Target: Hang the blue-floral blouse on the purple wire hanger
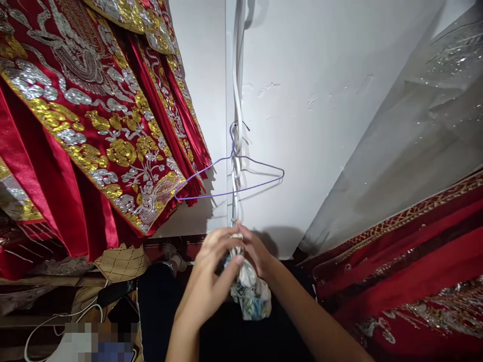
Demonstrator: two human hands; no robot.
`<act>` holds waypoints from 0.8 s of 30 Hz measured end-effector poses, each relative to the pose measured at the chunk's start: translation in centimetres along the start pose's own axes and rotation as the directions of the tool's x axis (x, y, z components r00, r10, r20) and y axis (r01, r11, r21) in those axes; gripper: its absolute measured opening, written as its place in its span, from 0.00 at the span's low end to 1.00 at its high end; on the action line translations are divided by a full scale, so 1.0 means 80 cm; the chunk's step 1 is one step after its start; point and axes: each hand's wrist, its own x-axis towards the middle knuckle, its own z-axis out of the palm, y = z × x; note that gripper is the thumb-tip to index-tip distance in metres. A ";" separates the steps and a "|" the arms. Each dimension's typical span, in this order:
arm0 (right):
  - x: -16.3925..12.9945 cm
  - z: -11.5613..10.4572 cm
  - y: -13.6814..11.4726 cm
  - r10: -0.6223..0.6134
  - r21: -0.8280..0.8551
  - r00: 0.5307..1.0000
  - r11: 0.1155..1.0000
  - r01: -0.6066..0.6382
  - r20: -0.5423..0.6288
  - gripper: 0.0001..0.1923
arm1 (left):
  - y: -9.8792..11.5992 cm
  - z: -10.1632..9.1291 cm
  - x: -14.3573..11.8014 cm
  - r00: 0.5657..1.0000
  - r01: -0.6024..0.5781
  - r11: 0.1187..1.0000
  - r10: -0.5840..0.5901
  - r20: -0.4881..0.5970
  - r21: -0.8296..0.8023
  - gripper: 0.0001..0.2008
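Both of my hands are close together at the lower middle, around a bunched floral cloth [253, 301] in white, blue and green. My left hand [213, 264] curls over the gathered upper end of the cloth, its thumb lying across the front. From the other side, my right hand [258, 249] closes on the same gathered part, with its fingers partly hidden behind the cloth and my left hand. The lower end of the cloth hangs loose below them. Just above my fingertips dangles a twisted white cord [237, 95], with a purple wire hanger [219, 195] hanging beside it on the wall.
Red garments with gold and silver embroidery [121, 151] hang at the left. At the right are a sheer sparkling covering [422, 115] and red embroidered fabric [426, 266]. A white cable [56, 315] loops over items at lower left. The white wall [302, 60] stands ahead.
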 end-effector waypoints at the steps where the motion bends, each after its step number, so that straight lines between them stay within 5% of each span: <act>1: 0.002 0.004 -0.009 0.050 -0.001 0.997 0.999 -0.050 0.058 0.32 | -0.007 -0.009 0.004 0.999 0.002 1.000 -0.002 -0.039 -0.002 0.13; 4: 0.007 0.003 -0.040 0.233 -0.133 0.945 0.969 -0.207 0.228 0.23 | -0.039 -0.022 0.017 0.998 0.048 0.991 -0.052 -0.031 -0.121 0.23; 7: 0.005 -0.012 -0.084 0.356 -0.471 0.869 0.866 -0.169 0.344 0.15 | -0.073 -0.019 0.023 0.961 0.163 0.964 -0.107 0.255 -0.211 0.28; 8: 0.004 -0.019 -0.101 0.337 -0.574 0.879 0.814 -0.092 0.338 0.12 | -0.082 -0.019 0.022 0.926 0.213 0.960 -0.139 0.350 -0.183 0.28; 9: 0.002 -0.027 -0.117 0.265 -0.658 0.916 0.753 -0.002 0.301 0.09 | -0.089 -0.021 0.019 0.894 0.249 0.960 -0.177 0.412 -0.129 0.28; 11: 0.003 -0.045 -0.142 -0.065 -0.757 0.985 0.632 0.163 0.157 0.08 | -0.095 -0.033 0.013 0.866 0.287 0.958 -0.262 0.426 0.006 0.26; 12: 0.006 -0.056 -0.150 -0.274 -0.777 0.959 0.587 0.226 0.073 0.11 | -0.093 -0.043 0.009 0.868 0.294 0.953 -0.298 0.396 0.074 0.25; 14: 0.020 -0.077 -0.153 -0.558 -0.784 0.829 0.532 0.319 -0.042 0.19 | -0.081 -0.064 0.003 0.880 0.289 0.935 -0.344 0.327 0.204 0.24; 16: 0.043 -0.098 -0.140 -0.640 -0.776 0.765 0.518 0.359 -0.073 0.24 | -0.061 -0.079 0.001 0.893 0.245 0.924 -0.333 0.303 0.294 0.25; 20: 0.079 -0.135 -0.102 -0.621 -0.831 0.777 0.481 0.279 -0.098 0.15 | -0.027 -0.087 -0.001 0.924 0.194 0.965 -0.240 0.299 0.175 0.20; 24: 0.068 -0.156 -0.094 -0.697 -0.879 0.705 0.412 0.241 -0.133 0.09 | -0.039 -0.100 -0.007 0.844 0.319 0.945 -0.320 0.431 0.078 0.18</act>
